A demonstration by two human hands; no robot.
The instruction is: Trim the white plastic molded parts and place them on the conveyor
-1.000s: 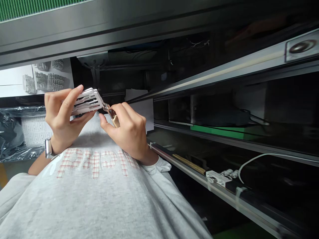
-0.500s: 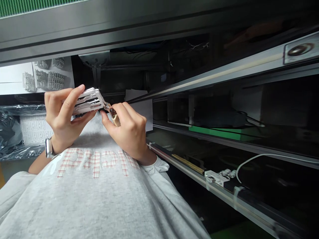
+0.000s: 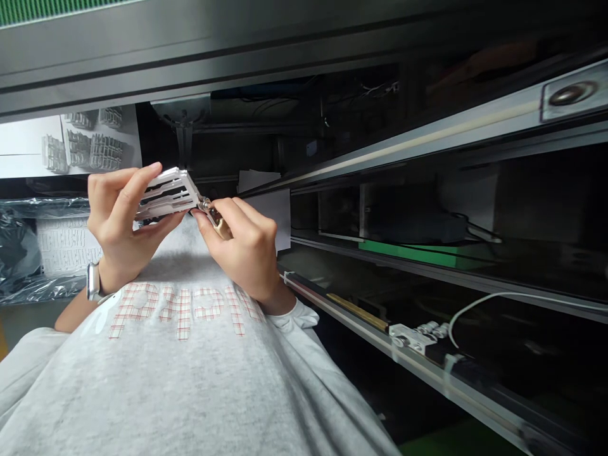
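My left hand point(image 3: 114, 231) is closed on a white slotted plastic frame point(image 3: 171, 195), gripped by its left end between fingers and thumb. The frame is tilted in front of my chest and looks several layers thick. My right hand point(image 3: 247, 250) is wrapped round a small pair of nippers point(image 3: 220, 227) with a cream handle. Their metal head touches or nearly touches the right edge of the frame. Whether the jaws are closed on the plastic cannot be made out. My right fingers cover most of the handles.
Stacks of pale plastic parts point(image 3: 105, 152) stand on white sheets point(image 3: 23, 142) at upper left. Below them, black plastic film point(image 3: 47, 288) surrounds white moulded parts point(image 3: 66, 244). A dark metal beam point(image 3: 237, 38) crosses the top. Metal rails point(image 3: 403, 142) run along the right, with a cable point(image 3: 498, 295).
Almost nothing differs. My right hand has shifted very slightly down and left with the nippers, and the frame stays at about the same tilt.
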